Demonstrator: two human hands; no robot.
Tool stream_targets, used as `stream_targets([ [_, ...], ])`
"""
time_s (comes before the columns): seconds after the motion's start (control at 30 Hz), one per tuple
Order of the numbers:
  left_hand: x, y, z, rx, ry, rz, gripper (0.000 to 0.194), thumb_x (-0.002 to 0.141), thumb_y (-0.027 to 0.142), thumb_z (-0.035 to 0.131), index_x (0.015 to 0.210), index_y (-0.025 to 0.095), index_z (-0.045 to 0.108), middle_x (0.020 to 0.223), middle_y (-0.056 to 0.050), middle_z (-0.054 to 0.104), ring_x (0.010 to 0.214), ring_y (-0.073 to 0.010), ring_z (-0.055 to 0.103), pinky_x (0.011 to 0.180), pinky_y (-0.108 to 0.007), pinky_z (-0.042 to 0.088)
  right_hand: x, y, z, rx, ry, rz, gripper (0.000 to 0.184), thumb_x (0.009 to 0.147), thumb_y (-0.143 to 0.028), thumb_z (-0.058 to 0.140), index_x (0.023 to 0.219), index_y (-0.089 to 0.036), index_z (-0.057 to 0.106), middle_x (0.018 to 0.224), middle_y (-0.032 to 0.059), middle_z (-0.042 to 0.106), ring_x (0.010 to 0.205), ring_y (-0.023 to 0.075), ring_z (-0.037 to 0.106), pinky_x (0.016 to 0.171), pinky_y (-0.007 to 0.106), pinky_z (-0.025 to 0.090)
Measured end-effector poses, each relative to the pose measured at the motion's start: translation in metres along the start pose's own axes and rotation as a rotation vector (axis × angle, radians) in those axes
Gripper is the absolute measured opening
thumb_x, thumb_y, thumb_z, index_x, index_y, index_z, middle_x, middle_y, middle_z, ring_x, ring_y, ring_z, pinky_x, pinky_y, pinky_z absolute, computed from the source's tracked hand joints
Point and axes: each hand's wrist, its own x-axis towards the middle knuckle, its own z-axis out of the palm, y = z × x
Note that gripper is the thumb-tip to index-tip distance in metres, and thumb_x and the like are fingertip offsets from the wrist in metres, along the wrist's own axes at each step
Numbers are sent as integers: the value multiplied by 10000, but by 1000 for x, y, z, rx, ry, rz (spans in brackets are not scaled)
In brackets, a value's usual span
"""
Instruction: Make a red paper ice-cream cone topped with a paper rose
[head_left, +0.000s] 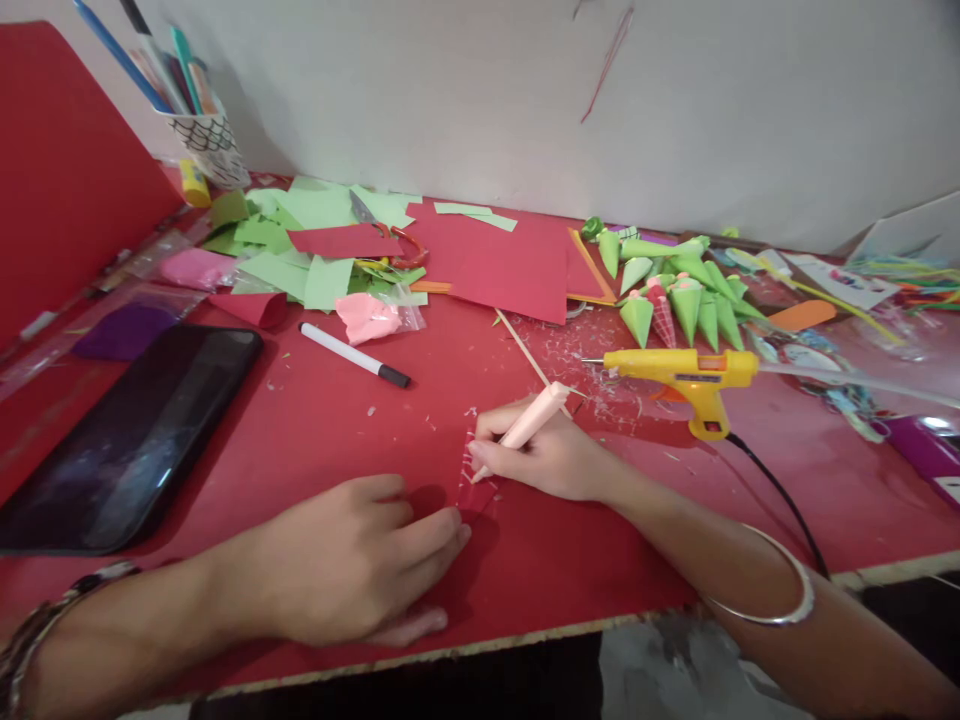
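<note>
My right hand [551,455] grips a peach-coloured marker pen [534,415], its tip down on a small red paper piece [471,485] with pale lines drawn on it. At the lower end of that piece, my left hand [375,560] rests with its index fingertip on or beside the paper. The left thumb lies apart from the fingers, and nothing is held in that hand. Beneath both hands is the red tabletop [315,440]. Just beyond my right hand lies a thin wooden stick [521,345], partly hidden by the marker and hand.
A yellow glue gun [694,375] with a black cord lies at right, near green paper cones [686,300]. A white marker [352,355], scissors [386,230], paper scraps [322,205] and red sheets [514,265] lie behind. At left are a phone [135,440] and pen cup [210,145].
</note>
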Motion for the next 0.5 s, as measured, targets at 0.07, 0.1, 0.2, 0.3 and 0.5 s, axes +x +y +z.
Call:
stream_targets([
  [0.07,0,0,0,4,-1,2,285,861,322,364,915,135,573,837,-43,639,525,-118,535,467,-272,412,0,0,0,6,-9,9,286,837,-285,444,598,-140,501,537,-25,517,497,54,458,462,160,333],
  [0.1,0,0,0,5,-1,1,287,861,320,363,910,135,576,839,-43,640,525,-120,535,463,-274,410,0,-1,-1,6,-14,15,285,839,-281,439,600,-139,504,545,-22,527,503,56,466,465,160,338],
  [0.2,1,1,0,9,4,-1,292,860,319,363,900,133,585,829,-47,637,525,-118,533,459,-274,408,0,-1,-1,6,-24,16,290,839,-266,432,587,-140,500,548,-21,531,508,56,475,467,160,342],
  [0.3,0,1,0,12,-1,-8,298,860,324,364,908,134,589,826,-48,632,520,-113,525,457,-271,405,0,-2,-1,19,-11,10,305,833,-245,435,545,-145,453,518,-36,496,485,46,453,456,153,332],
  [0.5,1,1,1,12,-6,-18,304,860,327,364,916,135,593,814,-49,627,525,-111,518,474,-267,409,-1,-3,-3,-10,-51,35,303,826,-231,430,537,-146,460,537,-32,516,503,48,470,479,161,346],
])
